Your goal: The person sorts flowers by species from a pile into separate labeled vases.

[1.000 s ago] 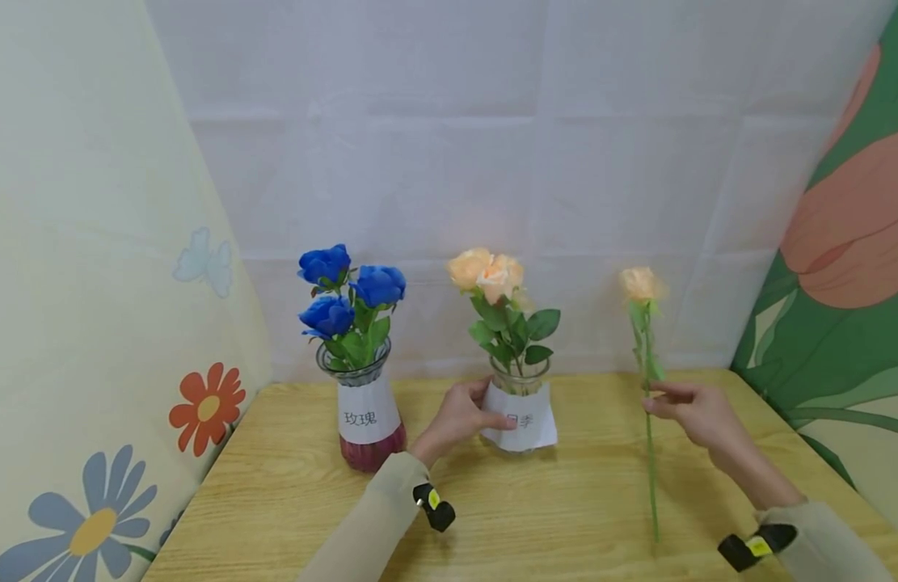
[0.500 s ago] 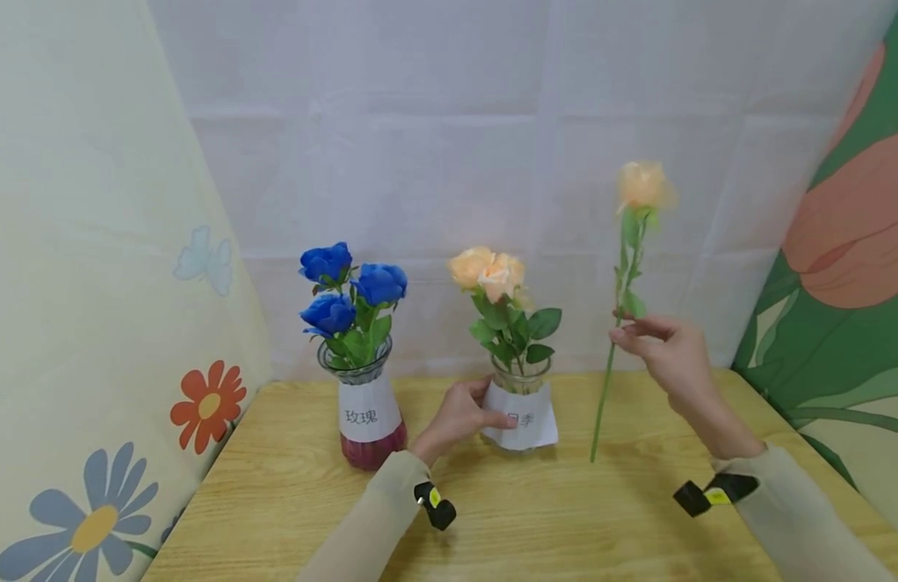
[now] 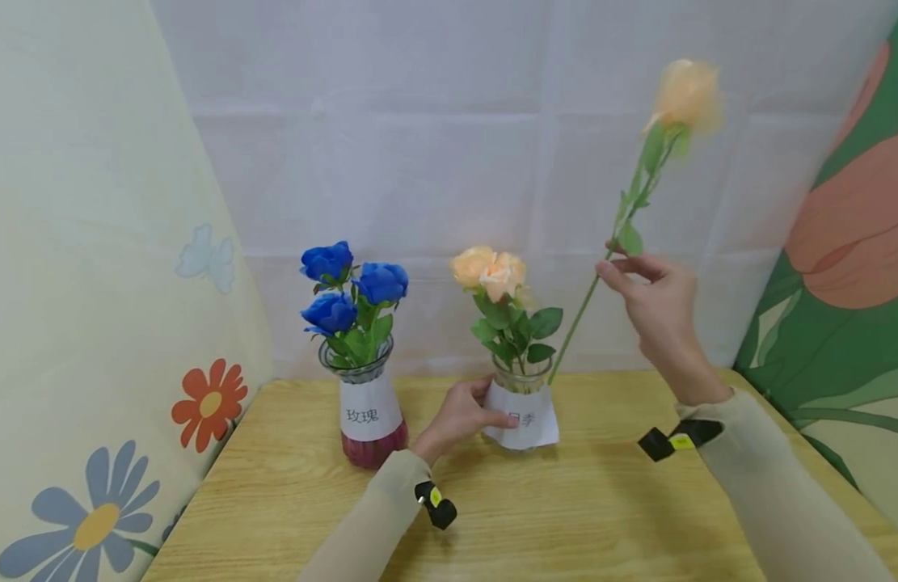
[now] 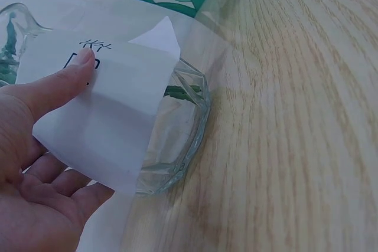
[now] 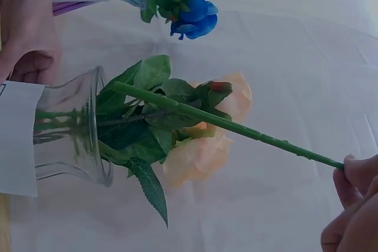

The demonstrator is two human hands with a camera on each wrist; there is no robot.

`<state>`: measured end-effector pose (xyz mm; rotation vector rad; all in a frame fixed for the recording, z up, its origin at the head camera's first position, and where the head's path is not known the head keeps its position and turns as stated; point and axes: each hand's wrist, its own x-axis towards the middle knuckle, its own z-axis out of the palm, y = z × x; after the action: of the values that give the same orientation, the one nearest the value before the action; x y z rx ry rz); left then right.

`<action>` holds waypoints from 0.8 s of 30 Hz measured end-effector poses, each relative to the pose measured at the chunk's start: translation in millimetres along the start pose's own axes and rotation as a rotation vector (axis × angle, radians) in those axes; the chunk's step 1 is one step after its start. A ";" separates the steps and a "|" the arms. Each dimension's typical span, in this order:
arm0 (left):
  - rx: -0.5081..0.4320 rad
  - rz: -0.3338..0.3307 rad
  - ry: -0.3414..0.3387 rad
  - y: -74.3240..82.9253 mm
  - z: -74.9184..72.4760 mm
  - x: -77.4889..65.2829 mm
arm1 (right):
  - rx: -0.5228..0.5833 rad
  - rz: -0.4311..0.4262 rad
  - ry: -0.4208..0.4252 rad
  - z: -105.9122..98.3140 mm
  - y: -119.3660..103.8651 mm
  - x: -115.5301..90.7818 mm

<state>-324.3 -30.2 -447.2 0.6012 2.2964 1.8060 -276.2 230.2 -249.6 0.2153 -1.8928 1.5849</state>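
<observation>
In the head view my left hand (image 3: 459, 416) grips a clear glass vase (image 4: 183, 140), with the thumb across its white paper label (image 4: 112, 110). The vase stands upright on the table and holds peach roses (image 3: 501, 276) with green leaves. Higher up on the right, my right hand (image 3: 663, 303) pinches the stem of a single peach rose (image 3: 685, 97) between thumb and fingers. This rose tilts, bloom up to the right, its stem's lower end close by the vase's rim. From the right wrist, that green stem (image 5: 254, 134) overlaps the leaves and blooms of the vase.
Left of my hand stands a second vase (image 3: 373, 454), with a pink-purple base, a white label (image 3: 364, 412) and blue roses (image 3: 330, 313) in it. The wooden table (image 3: 521, 517) backs onto a white cloth (image 3: 419, 186). Walls with painted flowers flank both sides.
My right hand has lifted the peach rose from low on the right, up and leftward, tilting it so the stem's end swings toward the vase. My left hand stays on the vase.
</observation>
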 end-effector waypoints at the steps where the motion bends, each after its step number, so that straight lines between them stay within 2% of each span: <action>1: 0.001 -0.007 0.003 0.1 0.0 0.2 | 0.013 -0.014 0.011 2.6 -1.1 2.0; 5: 0.000 -0.008 0.008 0.6 -0.5 0.2 | 0.056 -0.089 0.047 13.4 0.2 9.0; 11: -0.001 0.000 0.002 1.7 -0.2 0.1 | 0.003 -0.136 0.017 29.9 18.9 7.6; 20: -0.011 0.010 -0.004 0.7 0.9 -0.6 | -0.092 -0.195 -0.112 47.7 55.1 -20.0; 24: -0.014 0.010 0.002 1.6 1.0 -0.7 | -0.114 -0.169 -0.185 53.2 64.1 -33.0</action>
<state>-323.0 -29.3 -446.0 0.6101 2.2840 1.8270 -303.2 188.2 -324.0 0.4736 -2.0393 1.3801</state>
